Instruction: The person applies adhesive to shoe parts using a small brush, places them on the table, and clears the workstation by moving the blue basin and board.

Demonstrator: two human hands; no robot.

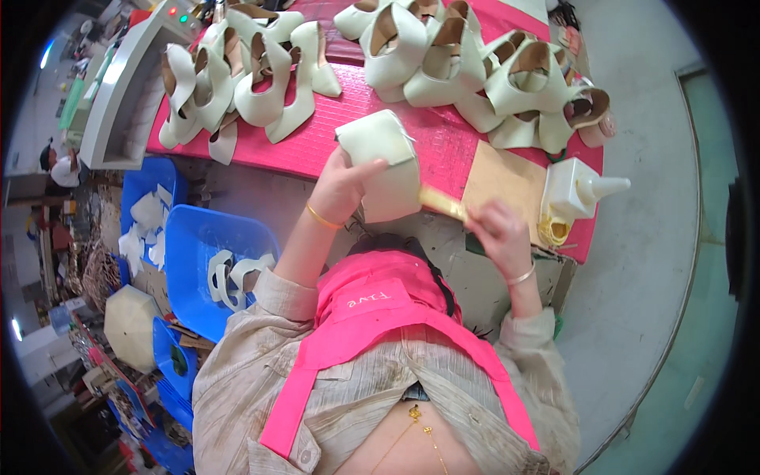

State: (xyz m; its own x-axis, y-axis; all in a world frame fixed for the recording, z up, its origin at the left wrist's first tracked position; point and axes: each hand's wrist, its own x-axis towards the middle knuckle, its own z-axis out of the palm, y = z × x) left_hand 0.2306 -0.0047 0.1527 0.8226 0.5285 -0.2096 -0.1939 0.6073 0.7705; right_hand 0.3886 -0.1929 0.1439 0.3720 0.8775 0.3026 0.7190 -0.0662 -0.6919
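My left hand grips a pale mint-white shoe upper piece, its thumb laid across the front face and the other fingers mostly hidden behind it. The piece is held up over the near edge of the pink table, with a seam running across its middle. In my right hand is a yellowish brush, pinched between thumb and fingers and slightly blurred. Its far end is at the right edge of the upper piece; whether it touches I cannot tell.
Several pale high-heeled shoes crowd the far side of the pink table. At its right end are a brown board, a white nozzle bottle and a small yellow-smeared pot. A blue bin holds pale pieces at lower left.
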